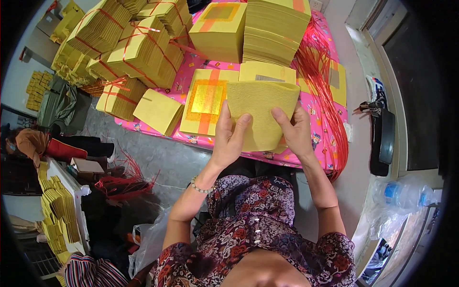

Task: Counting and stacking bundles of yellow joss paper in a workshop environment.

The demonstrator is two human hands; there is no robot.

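Observation:
A stack of yellow paper sheets [263, 107], bent into a gentle curve, is held up over the near edge of a pink patterned tabletop [330, 153]. My left hand [230, 138] grips its left side, thumb in front and fingers behind. On the right side my right hand [295, 131] grips it the same way. Just left of my left hand lies a flat yellow stack with a gold foil square and an orange stripe [204, 103]. Another yellow sheet stack with a grey patch [267, 71] lies behind the held one, partly covered by it.
Tall yellow stacks [276, 36] stand at the back, and bundles tied with red strips [143, 50] at the back left. Loose red strips [318, 57] drape over the table's right side. People [32, 146] work by another table at left. A bottle [401, 195] lies at right.

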